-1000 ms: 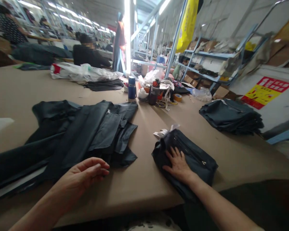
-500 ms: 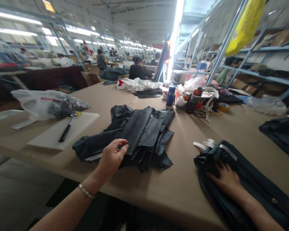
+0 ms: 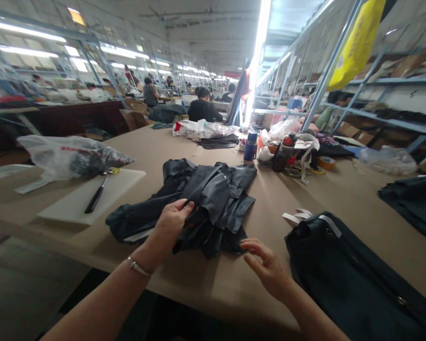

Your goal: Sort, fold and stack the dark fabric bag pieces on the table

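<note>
"Cloth (image 3: pixel 213 194), where?"
"Heaped on the table (image 3: pixel 266 208), an edge pinched in the left hand (image 3: pixel 167 225)."
"Right hand (image 3: pixel 270 267)?"
"Loosely spread, beside the cloth's near corner (whether touching, I can't tell)."

Slim silvery band (image 3: pixel 139 267) around left wrist (image 3: pixel 144 258); both forearms (image 3: pixel 99 303) bare, fingers (image 3: pixel 261 249) bare.

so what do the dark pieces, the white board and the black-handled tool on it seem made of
Dark pieces: probably synthetic fabric, perhaps coated, with a faint sheen; they bend and crease softly. White board: maybe matte plastic, given its flat, even face. Black-handled tool: dark, smooth grip, plastic or rubber; bright head, likely metal.
</note>
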The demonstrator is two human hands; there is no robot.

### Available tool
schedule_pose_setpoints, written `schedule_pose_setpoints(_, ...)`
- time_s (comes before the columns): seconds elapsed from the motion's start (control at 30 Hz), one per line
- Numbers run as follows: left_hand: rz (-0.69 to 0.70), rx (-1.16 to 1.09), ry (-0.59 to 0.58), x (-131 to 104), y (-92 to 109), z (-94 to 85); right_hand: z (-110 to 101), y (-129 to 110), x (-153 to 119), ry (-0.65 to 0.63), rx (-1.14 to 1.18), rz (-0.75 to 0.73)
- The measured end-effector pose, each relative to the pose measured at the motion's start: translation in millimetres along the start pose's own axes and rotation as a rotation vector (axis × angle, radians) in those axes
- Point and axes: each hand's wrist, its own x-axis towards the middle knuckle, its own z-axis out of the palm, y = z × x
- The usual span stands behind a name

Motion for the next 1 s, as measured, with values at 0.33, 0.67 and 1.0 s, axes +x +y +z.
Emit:
schedule_pose_setpoints(0.33, -0.549, -0.836, -0.053, -56.7, 0.0, 20.2, 15.0, -25.1, 40.0, 0.24, -0.152, -0.329)
schedule_pose_setpoints(0.67, -0.608, -0.838, -0.054, -62.6, -7.7, 16.7, -5.1, -15.1, 63.0, 0.062, -0.515, -0.366)
schedule_pose_setpoints(1.0, -0.356, -0.734, -0.027, -64.0, -17.8, 12.5, -24.9, -20.8, 87.5, 0.096, -0.642, -0.04)
